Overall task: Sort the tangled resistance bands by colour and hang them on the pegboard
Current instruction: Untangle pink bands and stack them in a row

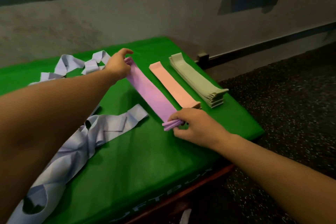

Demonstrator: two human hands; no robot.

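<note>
A stack of pink-purple bands point(151, 89) lies stretched along a green tabletop point(138, 165), held at both ends. The right hand point(194, 127) pinches the near end, fingers curled round several layered edges; the left hand point(119, 64) rests on the far end with its fingers bent over it, though whether it truly grips cannot be told. These bands look thin, light, soft and limp, probably stretchy and a little grippy, so taking them by the folded ends seems the best way to keep the layers together. They are flat, matte loops. Just to the right lie a flat peach band point(172, 85) and a neat stack of sage-green bands point(196, 80). To the left, pale lilac bands point(87, 132) sprawl tangled and unsorted. No pegboard is visible.
</note>
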